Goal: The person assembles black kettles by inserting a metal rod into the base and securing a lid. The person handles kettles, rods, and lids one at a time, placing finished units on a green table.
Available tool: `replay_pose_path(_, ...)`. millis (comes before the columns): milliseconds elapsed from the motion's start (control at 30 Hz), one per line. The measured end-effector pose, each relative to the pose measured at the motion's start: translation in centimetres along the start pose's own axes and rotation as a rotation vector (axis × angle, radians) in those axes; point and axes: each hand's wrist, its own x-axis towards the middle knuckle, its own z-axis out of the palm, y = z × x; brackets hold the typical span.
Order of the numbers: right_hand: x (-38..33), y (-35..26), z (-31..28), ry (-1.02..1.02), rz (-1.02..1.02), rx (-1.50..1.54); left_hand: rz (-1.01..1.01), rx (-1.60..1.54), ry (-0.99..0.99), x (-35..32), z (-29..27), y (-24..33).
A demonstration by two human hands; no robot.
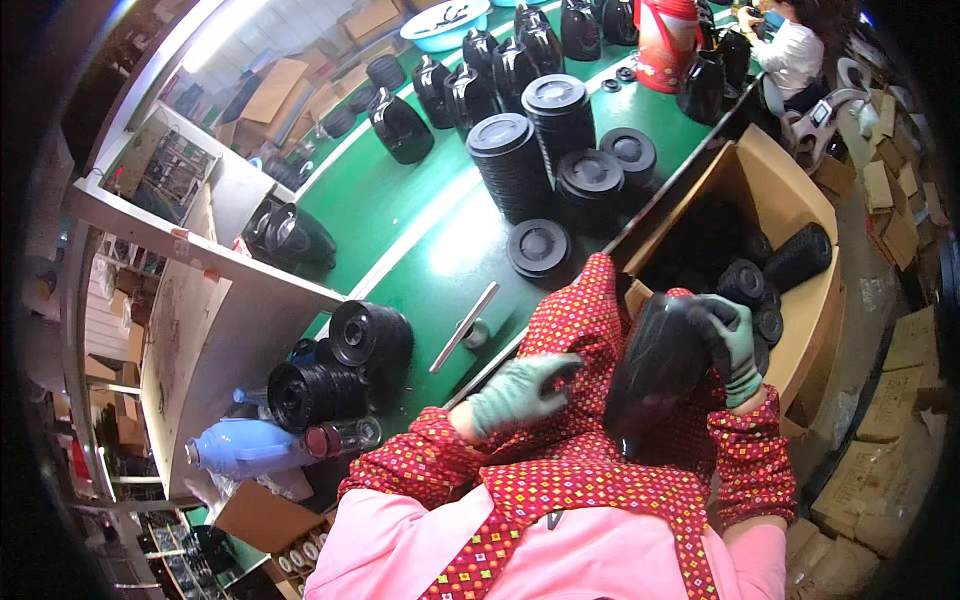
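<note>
In front of my lap a glossy black jug-shaped housing (655, 370) is tilted, its lower end toward my apron. My right hand (735, 350), in a pale green glove, is closed on its upper right side. My left hand (522, 392), gloved alike, is to the left of the housing and apart from it. Its fingers curl around a dark spot; whether that is a small part or the glove's dark fingertips is unclear. Nearest on the green table stand stacks of round black lids (540, 250), with similar black housings (400, 125) farther back.
An open cardboard box (815, 330) with black parts stands at my right. A metal bar (465, 328) rises at the table edge. Left are black lid stacks (365, 335), a blue bottle (245, 447) and a shelf frame. Farther off are a red bucket (667, 45) and another person (795, 55).
</note>
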Motion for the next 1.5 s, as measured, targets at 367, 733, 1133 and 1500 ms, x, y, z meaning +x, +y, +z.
replay_pose_path(367, -0.4, 2.1, 6.5, -0.044, -0.016, -0.083, -0.389, 0.310, 0.177, -7.0, -6.7, -15.5)
replay_pose_path(733, 4.5, -3.2, 3.6, -0.307, -0.139, -0.284, -0.209, -0.036, 0.109, 6.2, -10.5, 3.1)
replay_pose_path(1133, 12.9, 5.5, 3.9, -0.384, -0.338, 0.053, 0.523, 0.106, -0.406, 18.9, -6.3, 11.8)
replay_pose_path(1500, 13.3, 4.8, 5.3, -0.698, -0.195, 0.581, 0.426, 0.212, -0.287, 17.5, 3.6, 15.2)
